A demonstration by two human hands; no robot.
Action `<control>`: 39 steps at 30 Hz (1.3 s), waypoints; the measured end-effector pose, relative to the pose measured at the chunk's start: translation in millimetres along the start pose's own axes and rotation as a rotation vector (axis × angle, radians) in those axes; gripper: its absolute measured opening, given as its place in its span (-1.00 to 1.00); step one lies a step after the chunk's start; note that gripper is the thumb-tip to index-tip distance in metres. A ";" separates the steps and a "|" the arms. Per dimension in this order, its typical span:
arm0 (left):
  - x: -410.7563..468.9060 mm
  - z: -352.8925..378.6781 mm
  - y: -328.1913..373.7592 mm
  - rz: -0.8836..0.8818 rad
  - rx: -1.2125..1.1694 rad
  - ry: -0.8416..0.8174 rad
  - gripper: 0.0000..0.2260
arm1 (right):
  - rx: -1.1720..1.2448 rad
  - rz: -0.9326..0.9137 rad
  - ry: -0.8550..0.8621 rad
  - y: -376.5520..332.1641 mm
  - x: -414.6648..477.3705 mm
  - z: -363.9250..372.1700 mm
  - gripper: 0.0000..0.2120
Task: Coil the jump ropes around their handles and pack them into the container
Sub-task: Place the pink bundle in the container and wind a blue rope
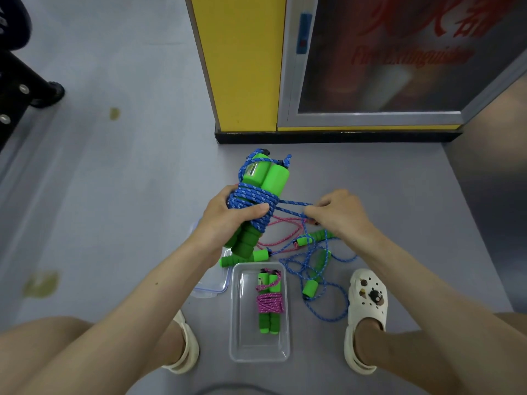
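Green handles (263,175) (blue-speckled rope (251,199))

One blue rope (253,198) within the left hand's (225,220) fingers, one coiled pink rope (269,303) in the single container (236,323) below them, one loose pink rope (285,226) and one loose blue rope (328,306) beneath the right hand's (339,215) fingers: four in all. One lid (211,289).

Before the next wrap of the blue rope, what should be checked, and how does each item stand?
Left hand grips the green foam handles wound with blue braided rope: ok.
Right hand pinches that rope, strand taut: ok.
Rope's tail free of the loose blue and pink jump ropes on the floor: cannot tell.
Clear plastic container open, with room beside the pink-wound bundle: ok.
Those loose ropes coiled: not ok.
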State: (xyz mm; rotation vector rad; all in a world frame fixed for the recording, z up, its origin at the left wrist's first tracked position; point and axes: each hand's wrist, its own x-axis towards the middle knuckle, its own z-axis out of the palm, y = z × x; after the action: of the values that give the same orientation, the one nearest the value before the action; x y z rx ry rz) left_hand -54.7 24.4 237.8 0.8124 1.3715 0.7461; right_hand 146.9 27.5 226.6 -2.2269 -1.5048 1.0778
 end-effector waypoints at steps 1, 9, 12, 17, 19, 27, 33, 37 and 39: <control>-0.2 1.1 -0.6 -0.005 0.005 -0.002 -0.52 | -0.033 -0.009 0.023 0.9 0.0 0.2 -0.70; -2.6 1.6 -3.0 0.001 0.034 0.024 -0.52 | -0.270 -0.141 0.180 14.6 4.1 3.0 -0.87; -3.2 1.6 -4.5 0.013 0.052 0.036 -0.52 | -0.161 -0.179 0.169 25.1 9.2 0.1 -0.91; -1.2 -1.3 -6.0 0.029 0.059 0.061 -0.51 | -0.012 -0.186 0.233 26.4 5.8 -12.8 -0.82; -1.2 1.0 -7.1 0.038 0.060 0.068 -0.52 | 0.096 -0.112 0.241 24.3 5.1 -15.0 -0.82; 4.6 -4.0 -9.0 0.052 0.076 0.146 -0.57 | 1.007 0.268 0.007 12.6 4.1 -26.2 -0.68; 9.2 -7.7 -8.0 0.031 0.000 0.216 -0.62 | 1.227 0.268 -0.216 10.2 -3.9 -27.5 -0.69; 9.9 -6.4 -5.9 0.034 -0.040 0.236 -0.63 | 1.168 0.288 -0.272 10.0 -3.4 -29.4 -0.76; 9.8 -5.1 -4.5 0.063 -0.029 0.239 -0.63 | 1.103 0.287 -0.311 10.2 -3.4 -29.7 -0.80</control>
State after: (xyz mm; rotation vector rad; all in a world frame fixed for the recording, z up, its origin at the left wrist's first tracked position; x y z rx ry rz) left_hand -59.2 30.6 228.6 0.7645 1.5490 0.9336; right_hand 173.8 25.8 243.1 -1.5006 -0.3873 1.8020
